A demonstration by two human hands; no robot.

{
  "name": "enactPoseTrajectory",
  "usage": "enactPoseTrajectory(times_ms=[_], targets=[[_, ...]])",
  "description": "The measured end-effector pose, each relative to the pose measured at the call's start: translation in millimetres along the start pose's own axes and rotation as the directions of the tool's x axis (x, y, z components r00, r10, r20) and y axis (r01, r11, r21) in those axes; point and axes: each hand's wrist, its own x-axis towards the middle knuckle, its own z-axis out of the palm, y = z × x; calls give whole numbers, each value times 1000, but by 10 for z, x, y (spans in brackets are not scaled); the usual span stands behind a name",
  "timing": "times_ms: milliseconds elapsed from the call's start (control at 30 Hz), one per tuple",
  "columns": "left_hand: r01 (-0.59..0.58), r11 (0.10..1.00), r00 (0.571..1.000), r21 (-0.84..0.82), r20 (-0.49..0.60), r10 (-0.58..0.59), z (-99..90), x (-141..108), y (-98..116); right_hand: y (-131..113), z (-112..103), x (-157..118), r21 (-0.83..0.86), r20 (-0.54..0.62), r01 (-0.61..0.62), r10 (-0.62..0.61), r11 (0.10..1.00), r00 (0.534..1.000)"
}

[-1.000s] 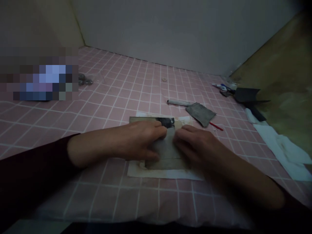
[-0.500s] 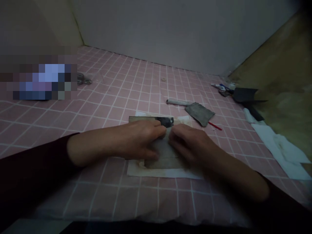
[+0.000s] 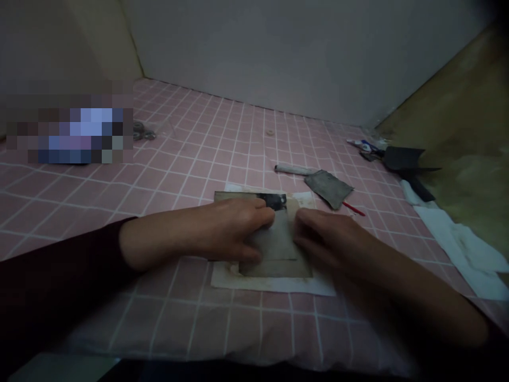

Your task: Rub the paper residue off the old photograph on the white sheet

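The pink-checked counter (image 3: 191,323) runs back to the wall, and near its front edge lies white paper (image 3: 274,286). On that, partly under the left hand, sits a thin grey sheet (image 3: 279,241). The left hand (image 3: 233,225) rests on it, grip open, thumb apart from fingers. The right hand (image 3: 332,233) is curled by its right edge; I can't tell whether that grip holds anything. Beyond lie a grey patch (image 3: 328,189), a pale tube (image 3: 293,170) and a slim red stick (image 3: 353,209).
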Motion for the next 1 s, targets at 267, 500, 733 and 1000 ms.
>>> enactPoseTrajectory(times_ms=[267, 500, 733, 1000], targets=[[33, 999, 999, -1, 9, -33, -8, 9, 21, -48, 93, 80, -3, -92, 37, -37, 999, 995], [4, 1000, 1000, -2, 2, -4, -6, 2, 9, 1, 7, 15, -20, 17, -49, 49, 999, 999], [2, 1000, 1000, 7, -2, -2, 5, 13, 3, 6, 0, 7, -21, 14, -6, 6, 1000, 1000], [22, 1000, 1000, 11, -4, -22, 13, 6, -9, -50, 83, 60, -45, -109, 18, -22, 999, 994]])
